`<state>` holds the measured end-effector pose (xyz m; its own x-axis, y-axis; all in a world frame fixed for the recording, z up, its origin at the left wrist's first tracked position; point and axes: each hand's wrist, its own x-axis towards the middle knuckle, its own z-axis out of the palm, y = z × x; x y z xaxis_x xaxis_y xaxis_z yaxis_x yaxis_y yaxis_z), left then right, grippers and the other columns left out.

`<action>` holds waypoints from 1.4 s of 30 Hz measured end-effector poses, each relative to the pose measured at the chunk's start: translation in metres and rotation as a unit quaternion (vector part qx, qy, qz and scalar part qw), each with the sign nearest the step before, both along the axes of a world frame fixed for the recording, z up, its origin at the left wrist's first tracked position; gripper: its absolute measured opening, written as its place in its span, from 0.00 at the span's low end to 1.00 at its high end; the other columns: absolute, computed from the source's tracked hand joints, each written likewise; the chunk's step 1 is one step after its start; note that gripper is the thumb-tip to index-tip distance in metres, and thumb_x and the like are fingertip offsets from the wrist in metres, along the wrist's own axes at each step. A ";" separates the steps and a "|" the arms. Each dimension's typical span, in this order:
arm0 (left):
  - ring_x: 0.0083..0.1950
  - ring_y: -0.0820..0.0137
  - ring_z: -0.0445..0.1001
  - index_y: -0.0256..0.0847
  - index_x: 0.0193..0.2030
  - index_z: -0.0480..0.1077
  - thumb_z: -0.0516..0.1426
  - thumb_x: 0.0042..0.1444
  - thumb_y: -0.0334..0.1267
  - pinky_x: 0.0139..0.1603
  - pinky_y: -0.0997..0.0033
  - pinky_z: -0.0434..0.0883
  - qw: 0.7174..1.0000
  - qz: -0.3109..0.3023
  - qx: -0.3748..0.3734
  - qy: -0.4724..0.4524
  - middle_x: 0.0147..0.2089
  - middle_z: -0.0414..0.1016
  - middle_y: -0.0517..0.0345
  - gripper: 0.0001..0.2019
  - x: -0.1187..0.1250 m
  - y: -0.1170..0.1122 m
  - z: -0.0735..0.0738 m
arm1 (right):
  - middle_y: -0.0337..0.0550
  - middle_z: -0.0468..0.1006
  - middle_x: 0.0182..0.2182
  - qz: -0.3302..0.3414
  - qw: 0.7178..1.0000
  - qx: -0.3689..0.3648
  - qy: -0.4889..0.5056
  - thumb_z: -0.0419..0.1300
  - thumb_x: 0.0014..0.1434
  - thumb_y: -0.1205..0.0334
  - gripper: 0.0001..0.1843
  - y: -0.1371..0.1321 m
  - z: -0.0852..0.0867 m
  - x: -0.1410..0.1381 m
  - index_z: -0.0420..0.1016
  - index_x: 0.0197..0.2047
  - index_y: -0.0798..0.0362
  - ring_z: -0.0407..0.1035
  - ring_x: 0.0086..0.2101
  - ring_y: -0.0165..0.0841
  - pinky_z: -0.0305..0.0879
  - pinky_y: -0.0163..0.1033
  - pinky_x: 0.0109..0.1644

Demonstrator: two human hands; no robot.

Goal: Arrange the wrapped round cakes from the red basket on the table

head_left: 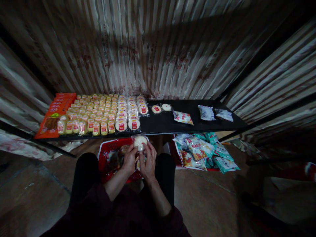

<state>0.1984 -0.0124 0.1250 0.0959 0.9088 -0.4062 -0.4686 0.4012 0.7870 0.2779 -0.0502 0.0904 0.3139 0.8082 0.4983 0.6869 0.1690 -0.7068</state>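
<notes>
My left hand [129, 159] and my right hand [148, 161] are both closed on a round white pastry in clear wrap [140, 142], held between my knees just below the front edge of a black shelf [170, 123]. Under my hands lies a red bag [108, 158] with more wrapped pastries in it. On the shelf, rows of round white pastries with red labels [128, 113] stand beside rows of small yellow wrapped cakes [91, 113].
Orange packets [55, 113] lie at the shelf's left end. Two single round pastries [161, 108], a red-and-white snack bag [183, 117] and two silvery bags [214, 113] lie to the right. Green and orange snack bags [204, 149] are heaped on the floor at right. Striped curtain hangs behind.
</notes>
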 end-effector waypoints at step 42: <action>0.57 0.63 0.69 0.44 0.48 0.74 0.55 0.55 0.37 0.56 0.61 0.67 0.972 -0.081 0.129 0.180 0.59 0.70 0.52 0.14 0.004 -0.007 -0.019 | 0.47 0.78 0.45 0.018 0.907 -0.127 0.401 0.51 0.60 0.44 0.26 0.007 0.003 0.014 0.73 0.51 0.53 0.70 0.46 0.39 0.65 0.44 0.52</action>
